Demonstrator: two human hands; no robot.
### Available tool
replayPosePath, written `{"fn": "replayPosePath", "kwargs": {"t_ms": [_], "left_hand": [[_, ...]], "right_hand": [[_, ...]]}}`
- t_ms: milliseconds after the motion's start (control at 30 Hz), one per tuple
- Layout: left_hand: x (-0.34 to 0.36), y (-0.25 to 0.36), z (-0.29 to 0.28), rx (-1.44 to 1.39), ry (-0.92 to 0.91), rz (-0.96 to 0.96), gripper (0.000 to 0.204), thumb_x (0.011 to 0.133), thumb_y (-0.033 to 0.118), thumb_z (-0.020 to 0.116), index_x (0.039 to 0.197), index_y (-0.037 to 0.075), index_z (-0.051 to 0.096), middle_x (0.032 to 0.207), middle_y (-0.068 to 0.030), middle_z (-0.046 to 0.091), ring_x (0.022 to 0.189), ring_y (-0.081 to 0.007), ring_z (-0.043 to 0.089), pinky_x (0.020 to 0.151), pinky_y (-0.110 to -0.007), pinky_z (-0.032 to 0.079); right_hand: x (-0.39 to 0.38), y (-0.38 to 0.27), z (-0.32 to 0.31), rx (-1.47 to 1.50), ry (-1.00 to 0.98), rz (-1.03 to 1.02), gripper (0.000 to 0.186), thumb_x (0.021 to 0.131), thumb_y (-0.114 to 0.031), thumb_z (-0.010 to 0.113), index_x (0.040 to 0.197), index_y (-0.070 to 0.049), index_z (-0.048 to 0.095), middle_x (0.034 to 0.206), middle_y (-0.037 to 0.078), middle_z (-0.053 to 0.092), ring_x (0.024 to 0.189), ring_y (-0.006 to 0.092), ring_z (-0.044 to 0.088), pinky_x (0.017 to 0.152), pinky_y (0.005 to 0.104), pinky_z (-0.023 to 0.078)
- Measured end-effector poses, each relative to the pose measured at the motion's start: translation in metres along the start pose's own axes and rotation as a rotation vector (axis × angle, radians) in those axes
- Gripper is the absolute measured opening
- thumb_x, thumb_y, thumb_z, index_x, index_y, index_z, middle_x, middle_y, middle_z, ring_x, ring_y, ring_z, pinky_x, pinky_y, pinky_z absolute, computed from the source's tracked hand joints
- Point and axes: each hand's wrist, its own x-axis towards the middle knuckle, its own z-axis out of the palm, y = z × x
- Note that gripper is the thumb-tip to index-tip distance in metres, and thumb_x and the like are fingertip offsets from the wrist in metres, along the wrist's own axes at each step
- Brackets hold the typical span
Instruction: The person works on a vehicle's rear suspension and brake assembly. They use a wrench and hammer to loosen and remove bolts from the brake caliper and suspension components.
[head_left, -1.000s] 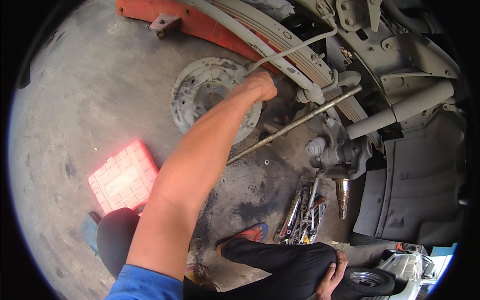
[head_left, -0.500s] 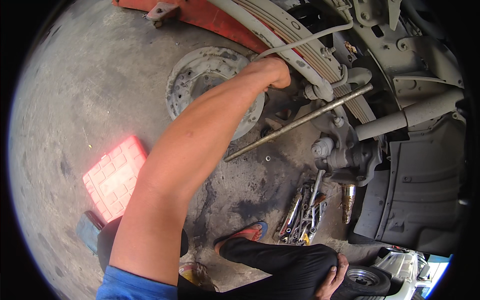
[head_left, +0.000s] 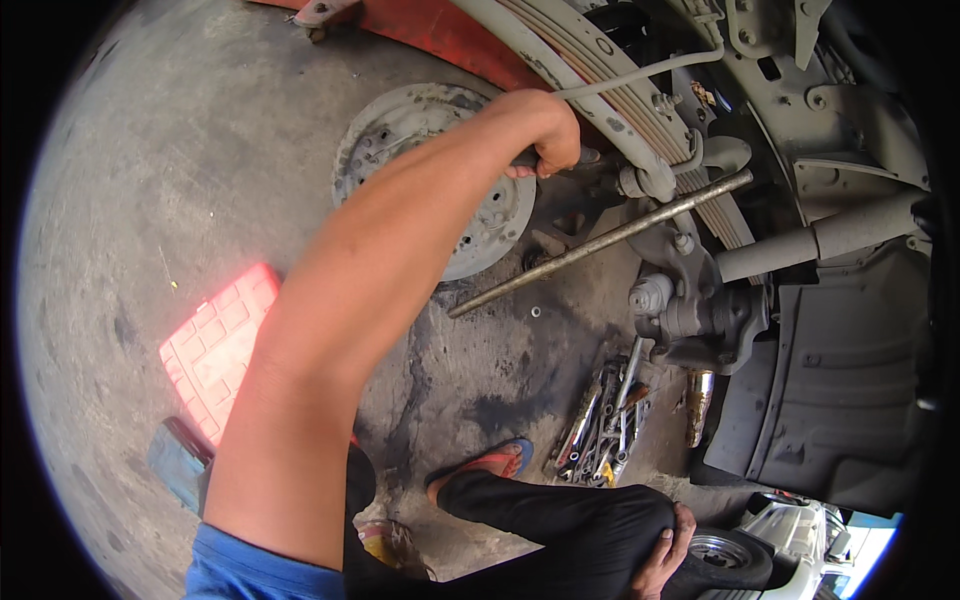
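The person's left hand, arm stretched forward, is curled closed around a dark rod-shaped object, whose long axis runs sideways, its exposed end pointing right toward the grey layered metal leaf spring. The right hand, well apart and behind it, drapes loosely over the black-trousered knee, gripping nothing visible.

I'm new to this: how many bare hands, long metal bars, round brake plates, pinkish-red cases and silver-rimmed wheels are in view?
Left hand and right hand: 2
Long metal bar: 1
Round brake plate: 1
Pinkish-red case: 1
Silver-rimmed wheel: 1
Total: 6
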Motion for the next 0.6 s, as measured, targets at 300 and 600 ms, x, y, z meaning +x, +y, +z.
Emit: {"fn": "replayPosePath", "kwargs": {"t_ms": [300,600], "left_hand": [[0.006,0.01,0.018,-0.339,0.503,-0.14,0.025,0.092,0.01,0.047,0.092,-0.005,0.066,0.081,-0.0155,0.068,0.065,-0.0252,0.065,0.058,-0.041,0.053],[-0.002,0.022,0.006,-0.171,0.365,-0.167,0.025,0.087,0.009,0.051,0.098,-0.003,0.07,0.091,-0.0192,0.067,0.077,-0.0296,0.063,0.066,-0.043,0.052]], "right_hand": [[-0.002,0.005,-0.002,-0.02,-0.03,0.005,0.046,0.105,-0.026,0.044,0.135,0.007,0.055,0.135,0.022,0.057,0.128,0.0355,0.052,0.113,0.0426,0.035],[-0.005,0.015,0.001,-0.014,-0.019,0.005,0.045,0.104,-0.025,0.042,0.132,0.007,0.056,0.133,0.021,0.056,0.128,0.0335,0.052,0.114,0.0412,0.034]]}}
